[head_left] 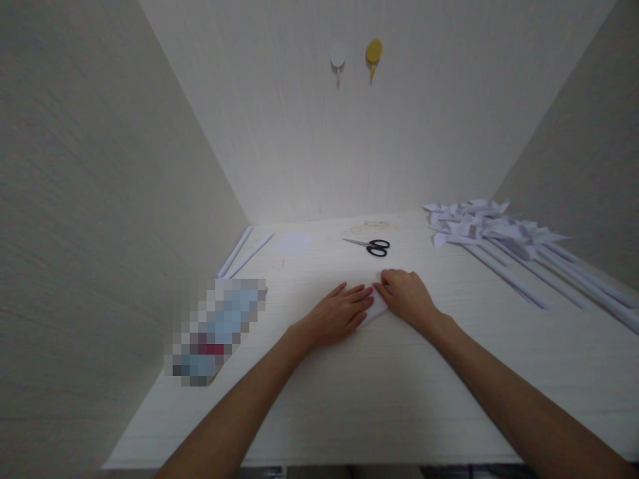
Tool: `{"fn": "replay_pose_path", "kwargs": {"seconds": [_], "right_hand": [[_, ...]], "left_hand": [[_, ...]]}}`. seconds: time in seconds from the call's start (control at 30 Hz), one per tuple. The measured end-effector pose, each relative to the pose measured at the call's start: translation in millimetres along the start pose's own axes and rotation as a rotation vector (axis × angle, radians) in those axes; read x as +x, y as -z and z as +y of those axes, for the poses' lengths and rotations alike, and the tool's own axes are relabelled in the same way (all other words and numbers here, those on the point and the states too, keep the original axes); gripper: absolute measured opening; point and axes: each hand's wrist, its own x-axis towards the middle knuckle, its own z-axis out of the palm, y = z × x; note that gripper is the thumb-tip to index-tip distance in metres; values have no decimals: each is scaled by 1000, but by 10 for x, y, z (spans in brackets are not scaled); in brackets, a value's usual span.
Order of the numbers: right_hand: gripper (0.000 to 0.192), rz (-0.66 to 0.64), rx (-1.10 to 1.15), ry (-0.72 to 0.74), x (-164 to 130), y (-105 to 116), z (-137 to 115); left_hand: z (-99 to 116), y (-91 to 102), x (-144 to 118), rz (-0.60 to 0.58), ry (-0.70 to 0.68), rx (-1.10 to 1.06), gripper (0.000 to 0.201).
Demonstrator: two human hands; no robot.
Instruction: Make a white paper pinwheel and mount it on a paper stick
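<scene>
A small folded piece of white paper (375, 310) lies on the table between my hands. My left hand (342, 314) rests flat over its left part, fingers stretched out. At the paper's right edge, my right hand (405, 293) is closed, with thumb and curled fingers on the sheet. Both hands hide much of the paper, so its full shape cannot be made out. Just beyond the hands lies a pair of scissors (378, 248) with black handles, its blades pointing left.
Several white paper pinwheels (479, 223) on rolled paper sticks (519, 276) are piled at right. Two paper rolls (249, 256) and a flat white paper sheet (293, 243) lie at back left, near a blurred-out flat object (224, 326). Two hooks (373, 52) hang on the back wall (319, 146).
</scene>
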Motion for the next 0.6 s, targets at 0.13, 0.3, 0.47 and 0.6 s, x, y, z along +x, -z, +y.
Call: {"fn": "replay_pose_path", "kwargs": {"seconds": [0.13, 0.3, 0.47, 0.6], "right_hand": [[25, 190, 144, 80, -14, -35, 75], [37, 80, 194, 414, -57, -78, 18], [45, -171, 223, 512, -57, -113, 68], [48, -174, 183, 350, 9, -142, 261]], "left_hand": [[-125, -14, 6, 29, 86, 44, 42], [-248, -1, -16, 53, 174, 60, 43], [-241, 7, -17, 35, 208, 16, 44], [-222, 30, -17, 12, 225, -4, 45]]}}
